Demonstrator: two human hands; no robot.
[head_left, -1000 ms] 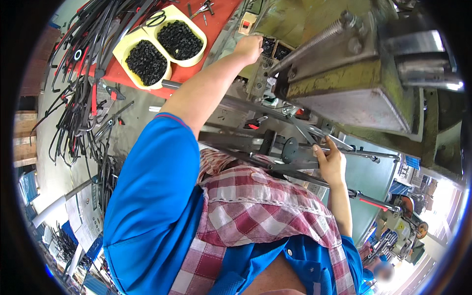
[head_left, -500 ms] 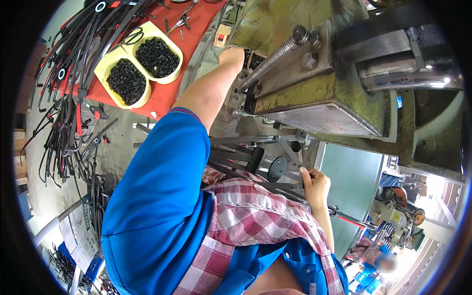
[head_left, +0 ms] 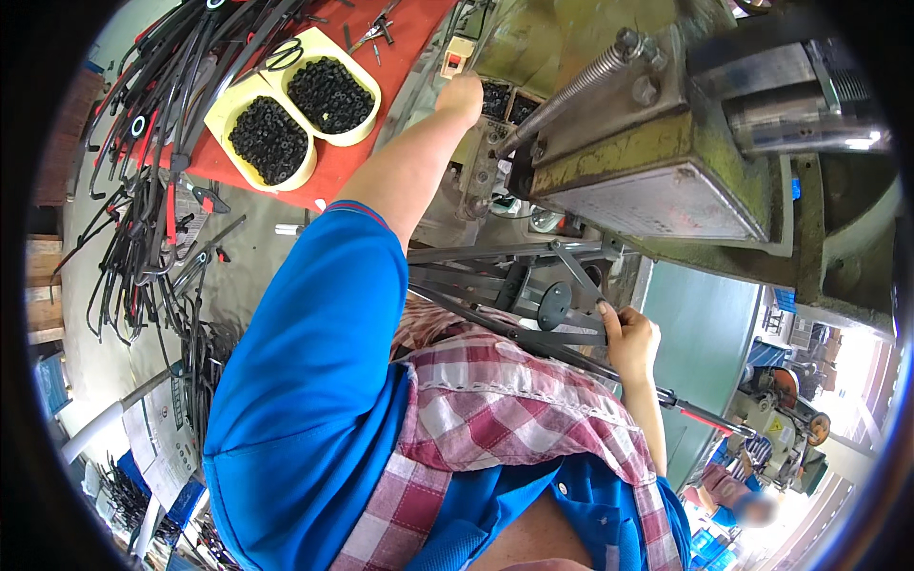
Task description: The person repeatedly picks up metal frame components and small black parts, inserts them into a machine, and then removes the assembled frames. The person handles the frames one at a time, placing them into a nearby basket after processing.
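My left hand is at the far end of my stretched arm, beside small compartments of dark parts. Its fingers are hidden, so I cannot see whether it holds anything. At the right, my right hand pinches a flat metal bar between thumb and fingers. That bar belongs to a dark folding metal frame, which lies across in front of my checked apron and carries a round black disc.
A heavy greenish press with a coil spring looms beyond my hands. Two yellow bins of black rings stand on a red surface. Black rods hang at the left. Another person is at the far right.
The whole view has shifted a little, moving the scene right and up. My left hand has drawn back slightly from the compartments, uncovering more of them. My right hand keeps its grip.
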